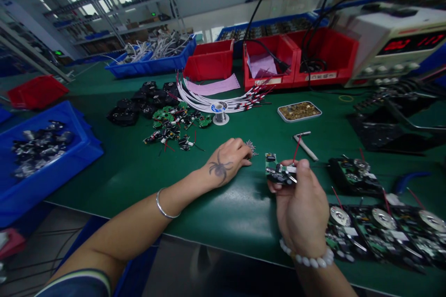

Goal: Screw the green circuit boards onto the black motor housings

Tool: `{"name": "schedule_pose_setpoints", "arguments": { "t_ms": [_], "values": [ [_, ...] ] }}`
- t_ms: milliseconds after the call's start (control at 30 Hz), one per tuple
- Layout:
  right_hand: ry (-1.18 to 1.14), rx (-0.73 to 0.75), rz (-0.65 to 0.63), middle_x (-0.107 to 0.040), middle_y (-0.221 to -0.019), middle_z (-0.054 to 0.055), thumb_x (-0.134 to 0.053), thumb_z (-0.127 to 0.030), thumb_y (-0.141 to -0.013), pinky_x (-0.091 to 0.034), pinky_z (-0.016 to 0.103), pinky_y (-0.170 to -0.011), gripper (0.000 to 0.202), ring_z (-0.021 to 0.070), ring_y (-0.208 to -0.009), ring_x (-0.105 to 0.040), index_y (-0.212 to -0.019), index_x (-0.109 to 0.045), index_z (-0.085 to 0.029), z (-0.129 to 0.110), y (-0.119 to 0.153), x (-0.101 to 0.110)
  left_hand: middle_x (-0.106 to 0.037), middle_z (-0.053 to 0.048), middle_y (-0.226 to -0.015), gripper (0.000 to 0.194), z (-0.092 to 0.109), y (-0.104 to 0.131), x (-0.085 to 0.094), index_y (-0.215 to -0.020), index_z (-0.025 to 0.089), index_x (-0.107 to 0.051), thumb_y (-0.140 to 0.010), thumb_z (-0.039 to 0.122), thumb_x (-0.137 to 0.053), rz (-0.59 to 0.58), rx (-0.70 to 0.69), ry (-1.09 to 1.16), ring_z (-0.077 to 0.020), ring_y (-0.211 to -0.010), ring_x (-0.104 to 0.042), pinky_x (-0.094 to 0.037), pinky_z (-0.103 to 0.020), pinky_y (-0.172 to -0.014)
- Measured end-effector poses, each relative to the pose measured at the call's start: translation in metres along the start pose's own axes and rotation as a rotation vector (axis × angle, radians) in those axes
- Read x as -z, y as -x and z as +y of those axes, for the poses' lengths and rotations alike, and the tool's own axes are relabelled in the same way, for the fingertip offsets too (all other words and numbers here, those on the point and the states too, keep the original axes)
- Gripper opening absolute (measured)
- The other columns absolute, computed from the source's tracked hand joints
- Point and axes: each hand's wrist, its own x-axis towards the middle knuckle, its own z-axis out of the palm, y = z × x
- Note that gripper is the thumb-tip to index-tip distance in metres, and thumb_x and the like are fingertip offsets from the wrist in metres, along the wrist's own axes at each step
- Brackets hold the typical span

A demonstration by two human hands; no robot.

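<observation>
My right hand [303,204] holds a small green circuit board [278,171] between thumb and fingers, raised above the bench. Black parts sit on the board, and a thin red wire [297,151] stands up from it. To the left, my left hand [230,160] rests low over the green bench top, palm down with curled fingers. Its fingertips touch a little heap of thin metal pieces [251,147], too small to name surely. Whether a piece is between those fingers is hidden. Right of my right hand lie black housings with boards and round metal discs [383,218].
A solder spool [220,113] stands behind my left hand, near loose circuit boards [170,118] and white wires [216,102]. A tray of brass-coloured bits [299,111], a white-handled tool [306,147], red bins [272,62], a blue bin [45,158] and a power supply [393,41] surround the area.
</observation>
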Motion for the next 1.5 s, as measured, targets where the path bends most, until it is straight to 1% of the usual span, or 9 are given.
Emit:
{"name": "schedule_pose_setpoints", "arguments": {
  "t_ms": [167, 333, 433, 567, 733, 833, 967, 1300, 1500],
  "values": [
    [0.003, 0.009, -0.003, -0.055, -0.064, -0.001, -0.072, -0.05, -0.073, -0.039, 0.02, -0.039, 0.037, 0.008, -0.048, -0.047, -0.073, -0.062, -0.015, 0.001, 0.0, 0.0, -0.057, -0.005, -0.089, 0.011, 0.007, 0.001, 0.001, -0.088, 0.014, -0.061, -0.091, 0.023, -0.056, -0.094, 0.013, -0.07, -0.0197, -0.084, -0.051, -0.045, -0.032, -0.078],
    [0.004, 0.039, 0.009, -0.056, -0.066, -0.001, -0.07, -0.051, -0.075, -0.039, 0.02, -0.04, 0.037, 0.0082, -0.049, -0.048, -0.075, -0.062, -0.015, 0.001, 0.0, 0.0, -0.057, -0.008, -0.094, 0.016, 0.011, 0.002, 0.001, -0.096, 0.012, -0.059, -0.095, 0.02, -0.046, -0.013, 0.042, -0.1, -0.0211, -0.087, -0.05, -0.045, -0.034, -0.08],
    [0.01, 0.042, 0.016, -0.056, -0.066, -0.001, -0.07, -0.052, -0.074, -0.039, 0.021, -0.041, 0.037, 0.0086, -0.049, -0.048, -0.075, -0.062, -0.015, 0.0, -0.001, -0.001, -0.057, -0.006, -0.097, 0.014, 0.012, -0.001, -0.002, -0.1, 0.016, -0.059, -0.094, 0.024, -0.05, -0.001, -0.028, -0.046, -0.0196, -0.09, -0.05, -0.045, -0.032, -0.081],
    [0.012, 0.036, 0.0, -0.055, -0.064, -0.001, -0.071, -0.052, -0.074, -0.039, 0.021, -0.041, 0.037, 0.0087, -0.049, -0.048, -0.073, -0.062, -0.016, 0.0, 0.0, -0.001, -0.057, -0.005, -0.086, 0.013, 0.015, -0.002, -0.004, -0.085, 0.014, -0.06, -0.092, 0.021, -0.053, -0.036, -0.104, -0.029, -0.019, -0.082, -0.05, -0.044, -0.032, -0.075],
    [0.06, -0.051, -0.076, -0.054, -0.063, -0.002, -0.071, -0.053, -0.074, -0.039, 0.02, -0.041, 0.038, 0.0085, -0.049, -0.046, -0.076, -0.062, -0.016, 0.004, 0.001, 0.002, -0.058, -0.006, -0.091, 0.015, 0.024, 0.005, 0.013, -0.099, 0.011, -0.055, -0.097, 0.017, -0.041, 0.268, -0.065, 0.184, -0.0165, -0.087, -0.053, -0.045, -0.03, -0.081],
    [0.124, -0.112, -0.15, -0.055, -0.064, -0.002, -0.069, -0.056, -0.075, -0.039, 0.02, -0.041, 0.04, 0.0088, -0.05, -0.047, -0.076, -0.063, -0.016, 0.005, 0.002, 0.003, -0.058, -0.003, -0.087, 0.013, 0.03, 0.011, 0.022, -0.093, 0.015, -0.053, -0.098, 0.022, -0.043, 0.381, -0.07, 0.409, -0.0137, -0.083, -0.055, -0.045, -0.026, -0.078],
    [0.158, -0.131, -0.198, -0.055, -0.065, -0.002, -0.067, -0.055, -0.078, -0.038, 0.019, -0.042, 0.039, 0.0082, -0.051, -0.046, -0.078, -0.063, -0.016, 0.006, 0.003, 0.004, -0.061, -0.003, -0.087, 0.014, 0.033, 0.016, 0.025, -0.091, 0.017, -0.054, -0.096, 0.027, -0.047, 0.347, -0.099, 0.491, -0.0145, -0.085, -0.056, -0.046, -0.028, -0.079],
    [0.162, -0.123, -0.226, -0.053, -0.061, -0.003, -0.066, -0.054, -0.079, -0.038, 0.019, -0.042, 0.037, 0.0085, -0.05, -0.045, -0.078, -0.063, -0.017, 0.008, 0.003, 0.007, -0.067, -0.004, -0.088, 0.015, 0.032, 0.016, 0.03, -0.09, 0.016, -0.06, -0.094, 0.028, -0.052, 0.254, -0.199, 0.39, -0.0163, -0.088, -0.054, -0.043, -0.031, -0.084],
    [0.168, -0.107, -0.223, -0.055, -0.064, -0.002, -0.066, -0.054, -0.08, -0.038, 0.019, -0.043, 0.037, 0.008, -0.051, -0.045, -0.077, -0.064, -0.017, 0.009, 0.002, 0.008, -0.068, -0.004, -0.09, 0.017, 0.03, 0.017, 0.03, -0.09, 0.016, -0.061, -0.096, 0.026, -0.048, 0.266, -0.272, 0.23, -0.0168, -0.088, -0.053, -0.041, -0.032, -0.082]
  ]
}}
